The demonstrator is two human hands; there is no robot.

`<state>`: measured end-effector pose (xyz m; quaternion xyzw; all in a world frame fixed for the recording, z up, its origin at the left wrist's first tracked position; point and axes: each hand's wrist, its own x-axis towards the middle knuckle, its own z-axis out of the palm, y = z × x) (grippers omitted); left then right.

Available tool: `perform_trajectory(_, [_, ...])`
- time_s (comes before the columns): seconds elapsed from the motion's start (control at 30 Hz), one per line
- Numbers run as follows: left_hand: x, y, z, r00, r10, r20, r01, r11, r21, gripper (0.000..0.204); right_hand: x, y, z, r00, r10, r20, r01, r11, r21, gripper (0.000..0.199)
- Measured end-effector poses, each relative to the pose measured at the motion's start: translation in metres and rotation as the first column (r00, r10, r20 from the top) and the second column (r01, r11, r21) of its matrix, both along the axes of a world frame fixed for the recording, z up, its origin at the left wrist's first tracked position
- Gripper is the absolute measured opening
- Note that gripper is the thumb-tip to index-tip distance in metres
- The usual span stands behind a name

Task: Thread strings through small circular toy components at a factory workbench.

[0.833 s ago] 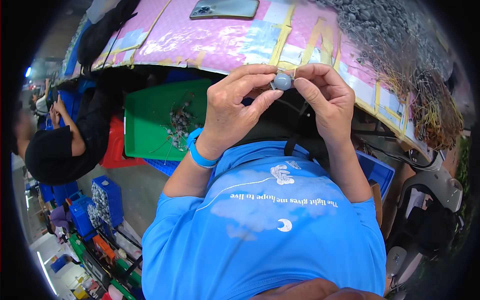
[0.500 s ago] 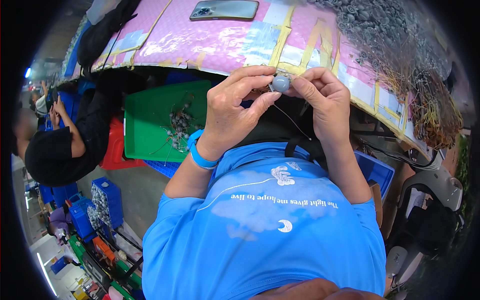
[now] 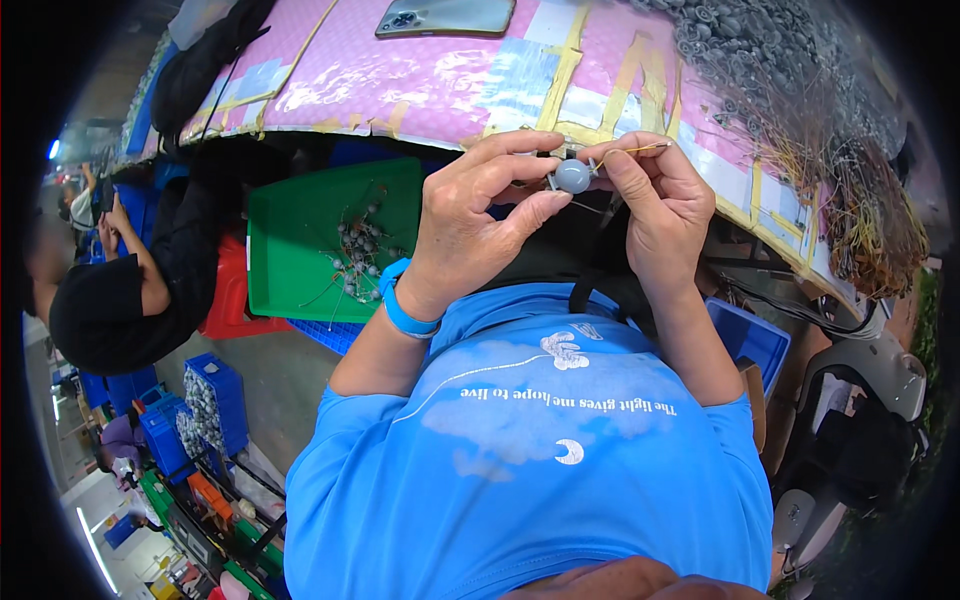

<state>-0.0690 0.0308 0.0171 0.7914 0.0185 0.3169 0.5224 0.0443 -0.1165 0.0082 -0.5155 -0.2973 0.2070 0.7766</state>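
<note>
In front of me, at the table's near edge, a glossy grey round part [image 3: 573, 177] with thin wires is held up between my two hands. My left hand [image 3: 480, 195], with a blue band on its wrist, pinches the part's left side between thumb and fingers. My right hand [image 3: 655, 195] is closed at the part's right side, its thumb and index finger on a thin yellow wire [image 3: 632, 150] that runs out over the fingers. What lies behind the fingertips is hidden.
A green tray [image 3: 275, 215] at left holds several grey wired parts [image 3: 360, 255]. The pink table [image 3: 350, 75] carries a phone [image 3: 445, 17], heaped grey parts [image 3: 750, 50] and bundled wires [image 3: 870, 230]. Left sits another person [image 3: 130, 300]; a blue bin [image 3: 745, 345] stands at right.
The grey part has shifted slightly right and down. My right hand has moved a little right, and the yellow wire now shows above its fingers.
</note>
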Motion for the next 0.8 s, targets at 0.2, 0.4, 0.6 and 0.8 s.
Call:
perform_trajectory(0.2, [-0.007,0.004,0.003,0.996,0.056,-0.065,-0.045,0.987,0.153,0.023,0.006,-0.001,0.002,0.989,0.144,-0.017,-0.144,0.989,0.013,0.019])
perform_trajectory(0.4, [-0.011,0.009,0.006,0.999,0.003,-0.054,0.011,0.968,0.252,0.025,0.017,-0.005,0.003,0.952,0.273,0.135,-0.268,0.962,-0.058,0.024])
perform_trajectory(0.6, [-0.02,0.007,0.007,0.999,-0.007,-0.033,0.015,0.972,0.234,0.024,0.019,0.005,0.0,0.924,0.359,0.134,-0.357,0.933,-0.042,0.022])
perform_trajectory(0.8, [-0.037,0.01,0.013,0.996,0.072,-0.053,-0.06,0.977,0.206,0.026,0.02,0.028,-0.02,0.859,0.511,0.025,-0.512,0.858,0.034,0.022])
